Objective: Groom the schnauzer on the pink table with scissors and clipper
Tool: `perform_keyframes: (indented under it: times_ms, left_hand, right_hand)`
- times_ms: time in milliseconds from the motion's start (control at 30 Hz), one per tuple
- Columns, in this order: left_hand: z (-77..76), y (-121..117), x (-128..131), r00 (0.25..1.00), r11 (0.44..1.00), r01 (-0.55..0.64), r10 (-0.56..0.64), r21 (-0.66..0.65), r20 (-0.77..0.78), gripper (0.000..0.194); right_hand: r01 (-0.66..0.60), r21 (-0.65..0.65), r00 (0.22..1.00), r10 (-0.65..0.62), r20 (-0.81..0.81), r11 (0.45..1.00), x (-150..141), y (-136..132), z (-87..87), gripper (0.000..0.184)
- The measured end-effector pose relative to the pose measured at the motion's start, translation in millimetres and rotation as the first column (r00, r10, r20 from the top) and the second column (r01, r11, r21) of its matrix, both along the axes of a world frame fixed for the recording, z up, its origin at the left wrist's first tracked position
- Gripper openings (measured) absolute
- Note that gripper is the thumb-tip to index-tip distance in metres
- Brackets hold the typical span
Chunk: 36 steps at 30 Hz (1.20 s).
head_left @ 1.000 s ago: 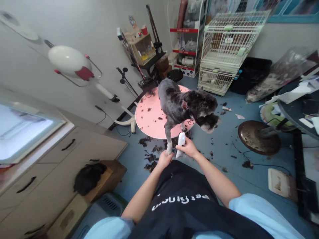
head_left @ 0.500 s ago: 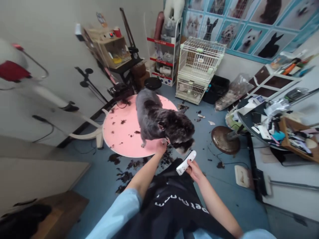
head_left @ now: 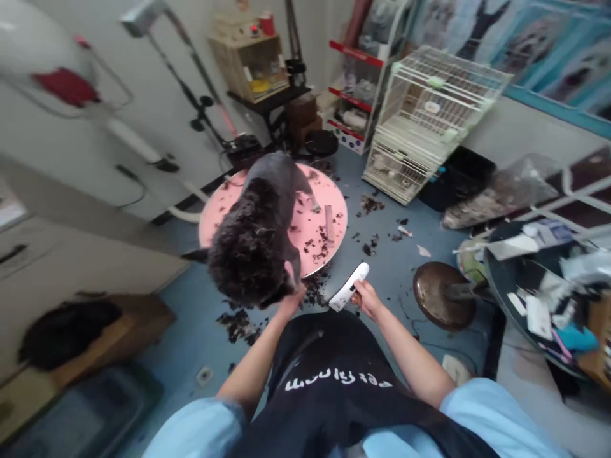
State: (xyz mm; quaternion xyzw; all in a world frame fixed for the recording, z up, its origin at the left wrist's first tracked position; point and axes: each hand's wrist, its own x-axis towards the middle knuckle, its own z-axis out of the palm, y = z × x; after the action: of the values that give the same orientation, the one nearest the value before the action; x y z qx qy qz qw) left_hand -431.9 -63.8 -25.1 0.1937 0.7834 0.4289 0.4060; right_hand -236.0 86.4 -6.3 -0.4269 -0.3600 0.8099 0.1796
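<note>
A dog (head_left: 251, 248) with a dark fluffy head and close-cut grey body stands on a round pink table (head_left: 337, 203). Its head hangs over the near edge, toward the left. My left hand (head_left: 292, 301) is closed around the end of one of its front legs; the fingers are partly hidden. In my right hand (head_left: 366, 299) is a white hair clipper (head_left: 349, 287), held apart from the dog, with its head pointing down and left. A narrow flat strip, perhaps a comb (head_left: 329, 222), lies on the table among dark hair clippings (head_left: 315, 251).
Clumps of cut hair (head_left: 241, 326) litter the blue floor. A brown round stool (head_left: 442, 296) and a cluttered dark table (head_left: 506, 286) stand at right. White cages (head_left: 429, 121) are behind, a dryer on a stand (head_left: 67, 63) at left, a brown box (head_left: 147, 318) lower left.
The dog has turned, its head swinging from the right to the left side of the table. My left hand moved with its leg. The camera view shifted; the clipper stays in my right hand.
</note>
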Motion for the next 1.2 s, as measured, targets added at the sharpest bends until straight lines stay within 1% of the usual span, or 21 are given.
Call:
perform_keyframes:
  times_ms: [67,133,233,367,467,500,533,600,633,667,733,800,833,867,900,967,1000,1033,1100,1167,1200]
  left_hand:
    - [6.3,-18.7,20.3,0.997,0.997,-0.078,0.078,-0.004,0.026,0.030]
    - [14.2,-32.3,38.0,0.989,0.990,-0.140,0.139,0.015,0.046,0.028]
    - [25.4,-43.7,53.8,0.975,0.975,-0.218,0.215,0.040,0.060,0.028]
    - [34.2,-54.0,63.2,0.959,0.958,-0.280,0.275,0.057,0.073,0.033]
    - [37.1,-62.2,67.4,0.956,0.954,-0.290,0.285,0.077,0.076,0.034]
    - [37.9,-64.9,68.2,0.957,0.954,-0.285,0.280,0.088,0.071,0.033]
    - [38.8,-67.4,68.6,0.960,0.955,-0.278,0.273,0.102,0.067,0.031]
    - [40.9,-72.0,68.7,0.961,0.952,-0.274,0.267,0.133,0.073,0.026]
    - [42.1,-74.0,68.5,0.960,0.950,-0.277,0.266,0.144,0.089,0.024]
    - [43.4,-75.9,68.4,0.957,0.948,-0.281,0.265,0.152,0.115,0.022]
    - [45.9,-79.7,68.3,0.949,0.943,-0.289,0.259,0.165,0.182,0.019]
    - [47.8,-83.6,68.3,0.937,0.935,-0.297,0.247,0.193,0.247,0.018]
    - [48.5,-85.6,68.2,0.930,0.928,-0.307,0.244,0.211,0.276,0.019]
    - [48.9,-87.6,67.9,0.921,0.921,-0.316,0.242,0.225,0.306,0.020]
    - [49.2,-89.4,67.6,0.912,0.916,-0.324,0.236,0.238,0.335,0.021]
    - [49.6,-92.7,66.9,0.892,0.904,-0.338,0.219,0.261,0.395,0.024]
    - [49.8,-94.0,66.7,0.881,0.898,-0.346,0.210,0.272,0.424,0.026]
    - [50.0,-95.1,66.7,0.869,0.891,-0.354,0.202,0.283,0.451,0.027]
    - [51.0,-96.6,67.4,0.844,0.875,-0.383,0.200,0.298,0.498,0.029]
    - [52.5,-97.7,68.7,0.822,0.861,-0.410,0.205,0.302,0.531,0.030]
    - [53.4,-98.2,69.5,0.818,0.857,-0.416,0.205,0.305,0.538,0.030]
  right_hand:
    - [-0.108,0.019,0.994,0.109,-0.025,0.994,-9.0,11.0,1.9,0.046]
    - [-0.207,0.052,0.976,0.210,-0.057,0.977,-25.9,21.0,6.3,0.047]
    - [-0.318,0.135,0.937,0.332,-0.104,0.939,-68.4,34.0,19.7,0.049]
    - [-0.381,0.297,0.890,0.434,-0.138,0.876,-133.3,42.6,46.3,0.048]
    - [-0.397,0.405,0.872,0.476,-0.113,0.824,-160.5,39.9,64.9,0.042]
    - [-0.410,0.462,0.866,0.495,-0.074,0.786,-164.1,36.8,69.6,0.038]
    - [-0.426,0.534,0.857,0.514,-0.019,0.730,-165.4,32.3,73.6,0.035]
    - [-0.468,0.672,0.827,0.553,0.104,0.574,-163.3,20.0,78.7,0.031]
    - [-0.491,0.714,0.804,0.576,0.150,0.499,-160.6,12.6,79.9,0.029]
    - [-0.511,0.731,0.779,0.604,0.170,0.452,-157.2,5.0,80.3,0.029]
    - [-0.556,0.705,0.719,0.680,0.144,0.439,-150.1,-8.9,79.2,0.030]
    - [-0.615,0.666,0.639,0.761,0.108,0.422,-144.4,-17.4,77.3,0.033]
    - [-0.623,0.661,0.624,0.775,0.099,0.418,-142.8,-19.1,76.5,0.033]
    - [-0.609,0.669,0.641,0.761,0.099,0.426,-142.2,-19.3,76.2,0.031]
    - [-0.575,0.685,0.686,0.721,0.104,0.448,-142.3,-18.8,76.2,0.028]
    - [-0.482,0.717,0.791,0.601,0.111,0.503,-143.6,-18.6,77.1,0.024]
    - [-0.460,0.720,0.816,0.568,0.112,0.520,-143.9,-20.2,77.7,0.024]
    - [-0.471,0.707,0.810,0.575,0.111,0.527,-143.5,-23.4,78.2,0.023]
    - [-0.562,0.644,0.733,0.673,0.097,0.519,-140.6,-33.6,78.5,0.027]
    - [-0.660,0.569,0.632,0.772,0.068,0.490,-136.2,-44.0,78.1,0.033]
    - [-0.691,0.544,0.596,0.801,0.056,0.476,-134.3,-47.6,78.0,0.036]
